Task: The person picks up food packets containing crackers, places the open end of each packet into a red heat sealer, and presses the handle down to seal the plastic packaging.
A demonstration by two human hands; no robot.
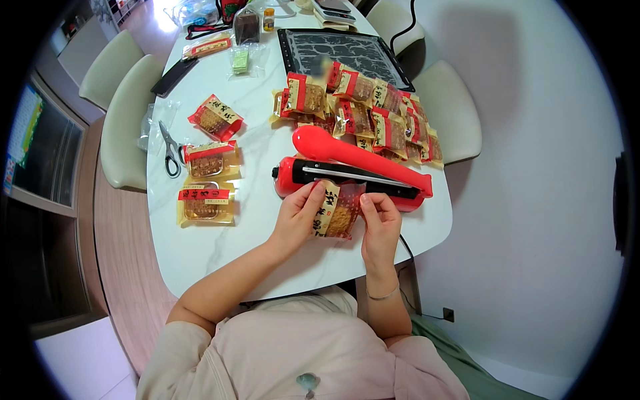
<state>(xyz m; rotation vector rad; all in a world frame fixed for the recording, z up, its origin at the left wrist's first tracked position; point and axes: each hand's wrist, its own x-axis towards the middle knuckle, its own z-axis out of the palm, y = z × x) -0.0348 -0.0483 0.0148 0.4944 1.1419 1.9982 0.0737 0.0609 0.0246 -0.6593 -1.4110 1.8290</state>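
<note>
A small plastic pouch (341, 215) with a baked pastry inside is held in front of me by its two upper corners. My left hand (298, 212) pinches one corner between thumb and finger. At the other corner, my right hand (380, 215) grips the film the same way. Just beyond the pouch lies a red hand-press impulse heat sealer (287, 177), its long red lever (355, 157) raised at the left end above the pale sealing strip. The pouch's top edge is close to the sealer's front; whether they touch I cannot tell.
Several packaged pastries (352, 117) are heaped behind the sealer. On the left lie more packaged pastries (205, 200) and scissors (171, 152). A dark baking tray (340, 47), a black phone-like slab (172, 77) and a small jar (269, 20) sit farther back. A cord (407, 247) hangs over the right edge.
</note>
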